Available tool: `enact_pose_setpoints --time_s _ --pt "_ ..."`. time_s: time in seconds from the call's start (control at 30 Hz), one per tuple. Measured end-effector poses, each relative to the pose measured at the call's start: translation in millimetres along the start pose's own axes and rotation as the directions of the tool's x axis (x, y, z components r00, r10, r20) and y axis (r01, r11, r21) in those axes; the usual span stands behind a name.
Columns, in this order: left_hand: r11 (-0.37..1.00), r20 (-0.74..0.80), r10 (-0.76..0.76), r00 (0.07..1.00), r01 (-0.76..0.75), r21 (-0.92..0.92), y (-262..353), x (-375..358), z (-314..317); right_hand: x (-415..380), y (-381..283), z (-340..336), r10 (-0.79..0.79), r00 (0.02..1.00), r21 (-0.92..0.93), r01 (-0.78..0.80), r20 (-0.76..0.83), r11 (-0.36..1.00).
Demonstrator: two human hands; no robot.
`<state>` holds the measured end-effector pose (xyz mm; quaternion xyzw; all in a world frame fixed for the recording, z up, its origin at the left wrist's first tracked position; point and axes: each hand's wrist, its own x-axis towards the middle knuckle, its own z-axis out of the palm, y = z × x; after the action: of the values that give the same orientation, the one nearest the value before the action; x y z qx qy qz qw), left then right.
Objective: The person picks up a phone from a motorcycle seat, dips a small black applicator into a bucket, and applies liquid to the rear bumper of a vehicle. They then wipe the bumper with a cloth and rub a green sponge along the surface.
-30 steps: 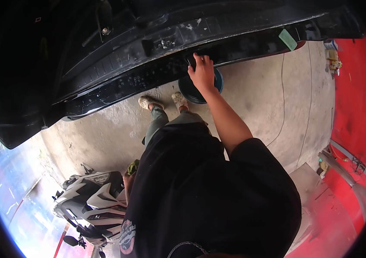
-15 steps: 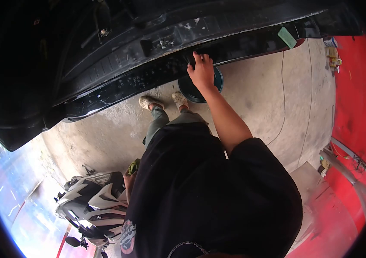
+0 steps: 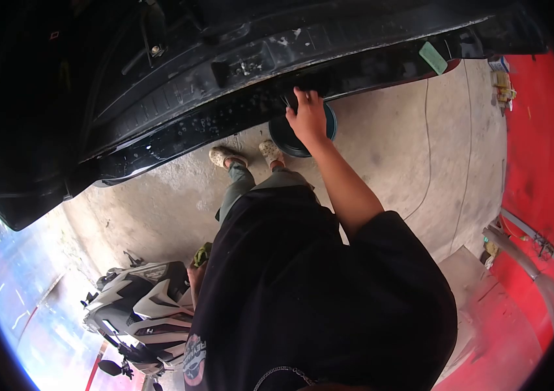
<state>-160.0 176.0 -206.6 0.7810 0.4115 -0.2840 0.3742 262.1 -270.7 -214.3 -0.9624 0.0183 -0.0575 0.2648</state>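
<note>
My right hand (image 3: 307, 118) is at the glossy black rear bumper (image 3: 192, 129) of a vehicle, its fingers apart and holding nothing. The fingertips reach onto the bumper's edge; whether they press on it is hard to tell. Pale spots mark the bumper to the left of them. Low at my side, my left hand (image 3: 195, 271) is closed on a crumpled yellow-green cloth (image 3: 203, 254), with most of that arm hidden by my black shirt. A green rectangular block (image 3: 433, 58) rests on the right part of the bumper.
A dark round basin (image 3: 283, 140) stands on the concrete floor under my right hand, close to my feet. Behind me on the left is a parked motorcycle (image 3: 153, 303). Thin cables (image 3: 428, 143) cross the floor toward a red wall (image 3: 541, 130).
My right hand has shifted slightly toward me along the bumper's edge. My left hand with the cloth and the green block stay in place.
</note>
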Motion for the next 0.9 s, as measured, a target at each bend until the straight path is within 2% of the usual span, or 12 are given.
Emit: enact_pose_setpoints --time_s 0.1,0.2,0.4,0.5,0.6,0.7,0.8,0.9 --pt "0.999 -0.016 -0.039 0.999 0.039 -0.017 7 -11 3 -21 4 -8 0.021 0.999 0.0 -0.021 0.03 1.0" --pt "0.998 -0.034 -0.066 0.997 0.065 -0.026 27 -18 0 -24 3 -17 0.041 0.998 0.064 -0.037 -0.053 0.997" --pt "0.993 -0.067 -0.113 0.991 0.112 -0.024 70 -31 -12 -14 9 -9 -0.001 1.0 0.032 0.001 -0.015 0.999" --pt "0.989 -0.082 -0.144 0.986 0.142 -0.028 79 -38 -10 3 8 -3 -0.085 0.994 -0.018 0.084 -0.071 0.996" --pt "0.992 -0.055 -0.114 0.992 0.111 -0.057 75 -34 -13 9 5 -1 -0.064 0.996 0.01 0.065 -0.068 0.998" --pt "0.987 -0.085 -0.16 0.983 0.16 -0.007 87 -39 -15 -12 5 -2 -0.043 0.998 0.009 0.044 -0.037 0.999" --pt "0.984 -0.08 -0.167 0.983 0.162 -0.076 83 -42 -12 -20 5 -4 -0.025 0.999 0.012 0.026 -0.027 1.0" --pt "0.993 -0.054 -0.086 0.995 0.081 -0.089 27 -20 -6 0 7 6 -0.08 0.994 -0.002 0.08 -0.078 0.997"
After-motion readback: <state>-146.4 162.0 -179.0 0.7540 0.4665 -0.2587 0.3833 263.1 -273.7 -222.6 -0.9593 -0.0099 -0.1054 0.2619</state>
